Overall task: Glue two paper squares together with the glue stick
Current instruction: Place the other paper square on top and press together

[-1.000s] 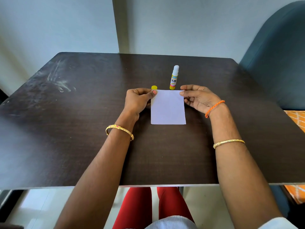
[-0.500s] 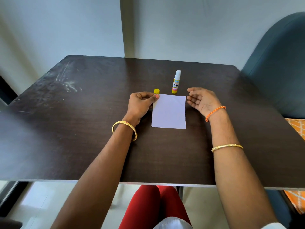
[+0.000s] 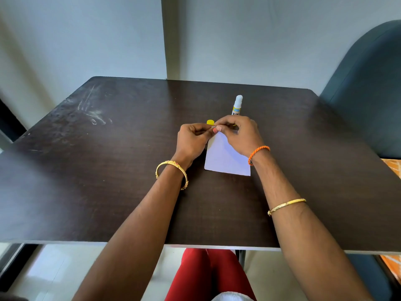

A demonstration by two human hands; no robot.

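Note:
A white paper square (image 3: 225, 159) lies flat on the dark table (image 3: 108, 170); whether a second sheet lies under it I cannot tell. My left hand (image 3: 191, 142) and my right hand (image 3: 238, 133) meet at its far left corner, fingertips pinching the paper there. My right hand covers the far right part of the paper. Behind the hands the uncapped glue stick (image 3: 237, 105) stands upright, its lower part hidden by my right hand. Its yellow cap (image 3: 210, 122) sits on the table just beyond my left fingers.
A dark teal chair back (image 3: 368, 94) rises at the table's right side. A pale wall stands behind the far edge. White scuff marks (image 3: 93, 111) streak the far left of the tabletop. My red-clad legs show below the near edge.
My right hand has moved left from the paper's right side, crossing over the paper to meet my left hand at the far left corner. The left hand kept its grip there.

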